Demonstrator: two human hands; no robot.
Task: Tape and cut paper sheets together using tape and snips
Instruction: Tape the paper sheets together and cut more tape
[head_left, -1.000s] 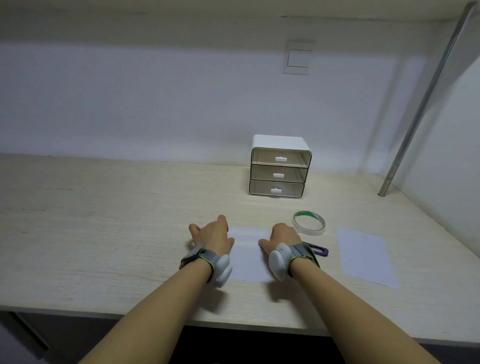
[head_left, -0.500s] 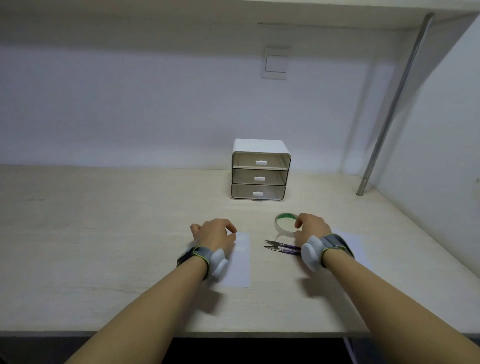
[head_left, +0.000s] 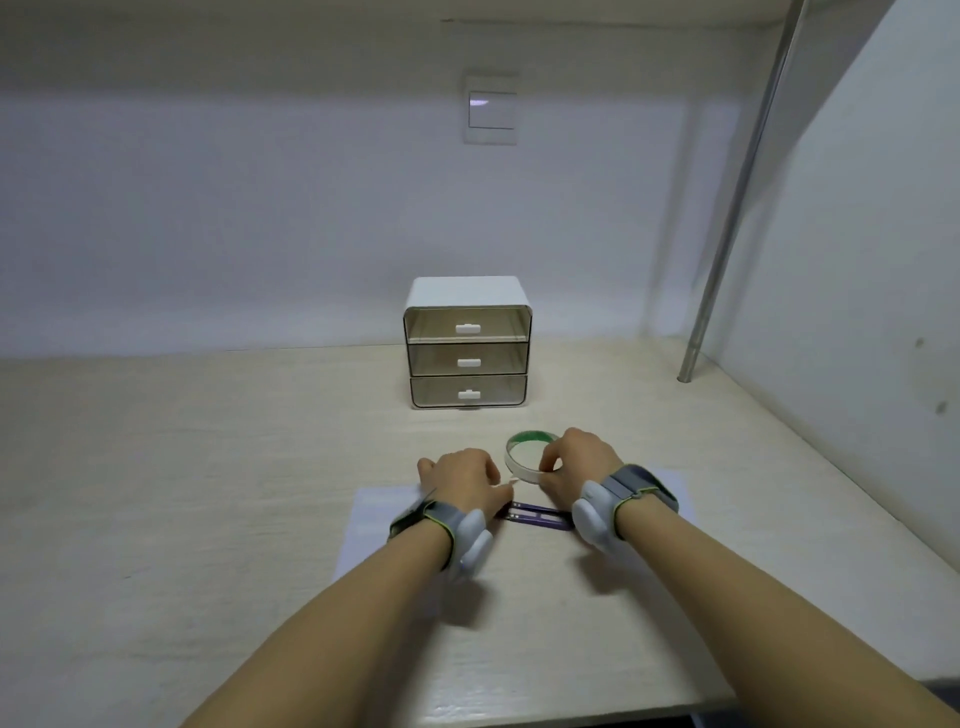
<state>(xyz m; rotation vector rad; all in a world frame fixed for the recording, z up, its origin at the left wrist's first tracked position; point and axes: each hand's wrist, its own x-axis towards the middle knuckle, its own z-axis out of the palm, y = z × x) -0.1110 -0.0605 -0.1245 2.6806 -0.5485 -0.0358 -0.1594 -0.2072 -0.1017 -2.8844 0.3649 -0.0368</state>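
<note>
My right hand (head_left: 576, 465) grips a roll of clear tape (head_left: 525, 457) with a green inner core, tilted up off the desk. My left hand (head_left: 465, 480) pinches at the roll's near edge, where a small tab of tape end shows. Purple snips (head_left: 540, 518) lie flat on the desk just below and between both hands. One white paper sheet (head_left: 366, 530) lies under my left wrist. A second white sheet (head_left: 675, 486) lies under my right wrist, mostly hidden by it.
A small white three-drawer organiser (head_left: 467, 345) stands behind the tape, near the back wall. A metal pole (head_left: 727, 228) rises from the desk at the back right, beside the right side wall. The desk's front edge (head_left: 571, 712) runs below my forearms.
My right hand closed on the tape roll and tipped it up. My left hand left the paper and moved right to the roll's edge. The camera view shifted closer.
</note>
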